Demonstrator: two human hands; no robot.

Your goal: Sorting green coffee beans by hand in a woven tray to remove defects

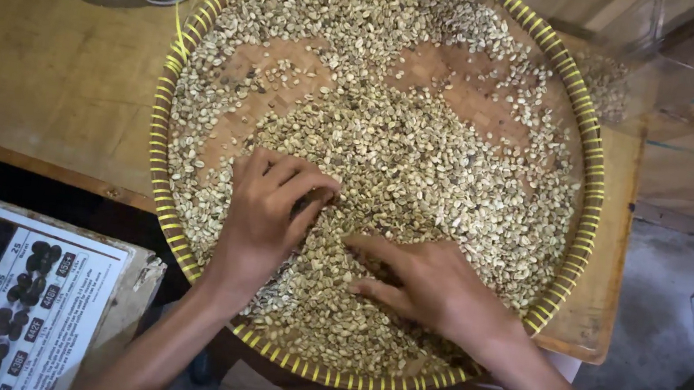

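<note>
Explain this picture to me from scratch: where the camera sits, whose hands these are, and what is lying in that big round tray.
The one picture comes from a camera worn on a person's head, looking straight down, so both arms entering from the bottom edge are that person's own. There is no machine, only bare hands. A large round woven tray with a yellow-striped rim rests on a wooden table. It is spread with pale, unroasted-looking beans, with a few bare patches of weave showing. The left hand has its fingertips pinched together in the beans; whether it grips one is too small to tell. The right hand lies flat on them, fingers spread. At lower left lies a printed chart with pictures of dark beans.
</note>
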